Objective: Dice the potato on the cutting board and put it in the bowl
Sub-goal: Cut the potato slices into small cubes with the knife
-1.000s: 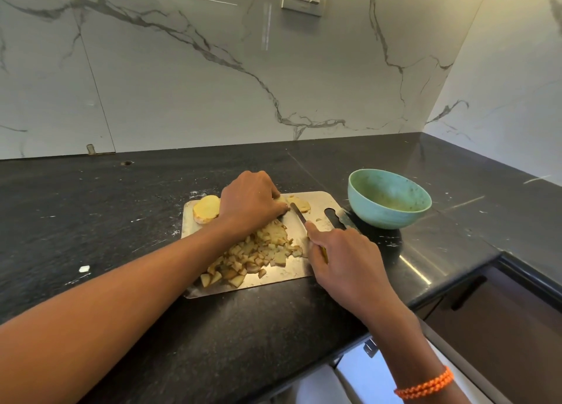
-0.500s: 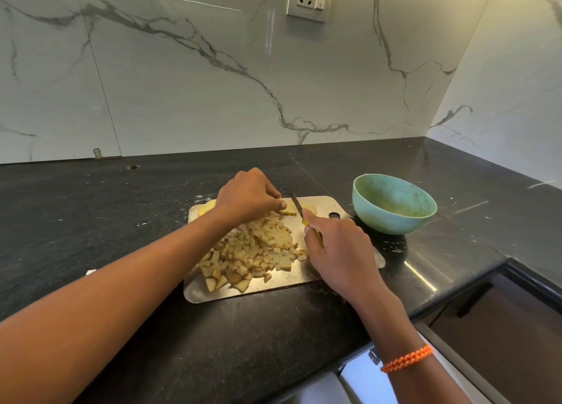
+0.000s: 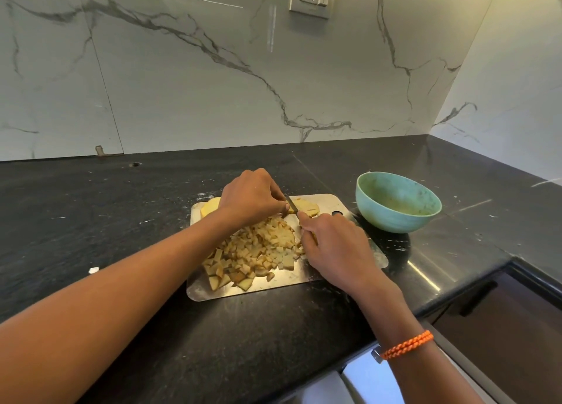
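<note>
Left hand [image 3: 254, 195] pinning a potato slice [image 3: 305, 208] on the steel cutting board [image 3: 289, 279] as the right hand [image 3: 337, 248] grips a knife [image 3: 291, 203] whose blade, touching curled fingertips, could nick them; teal bowl [image 3: 395, 218] holds 0 dice

Hands [image 3: 252, 195] over diced potato [image 3: 258, 251]

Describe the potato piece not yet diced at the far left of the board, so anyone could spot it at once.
On the black countertop lies a metal cutting board. At its far left corner, behind the left hand, sits a pale yellow potato chunk. Unlike the diced pile, it is one large smooth piece.
</note>
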Motion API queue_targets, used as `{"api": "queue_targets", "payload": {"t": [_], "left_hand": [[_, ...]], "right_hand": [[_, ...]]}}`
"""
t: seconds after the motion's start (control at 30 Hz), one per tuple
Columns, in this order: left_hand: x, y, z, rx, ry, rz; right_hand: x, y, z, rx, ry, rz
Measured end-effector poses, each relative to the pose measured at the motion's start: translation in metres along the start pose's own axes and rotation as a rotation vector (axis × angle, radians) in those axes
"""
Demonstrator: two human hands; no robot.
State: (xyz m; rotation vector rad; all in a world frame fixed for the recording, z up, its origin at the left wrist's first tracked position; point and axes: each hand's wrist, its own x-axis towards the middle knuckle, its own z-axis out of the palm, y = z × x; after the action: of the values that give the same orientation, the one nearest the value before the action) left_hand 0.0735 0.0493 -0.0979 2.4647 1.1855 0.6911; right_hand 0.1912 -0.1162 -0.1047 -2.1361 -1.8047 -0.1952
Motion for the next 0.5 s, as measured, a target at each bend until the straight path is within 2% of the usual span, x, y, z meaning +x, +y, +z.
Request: {"api": "queue_targets", "payload": {"t": [0.23, 0.5], "left_hand": [[-0.003, 0.003, 0.006, 0.07, 0.062, -0.008], [-0.005, 0.004, 0.008, 0.077, 0.076, -0.006]], "right_hand": [[-0.003, 0.002, 0.0, 0.027, 0.006, -0.003], [-0.046, 0.016, -0.015, 0.056, 0.028, -0.026]]}}
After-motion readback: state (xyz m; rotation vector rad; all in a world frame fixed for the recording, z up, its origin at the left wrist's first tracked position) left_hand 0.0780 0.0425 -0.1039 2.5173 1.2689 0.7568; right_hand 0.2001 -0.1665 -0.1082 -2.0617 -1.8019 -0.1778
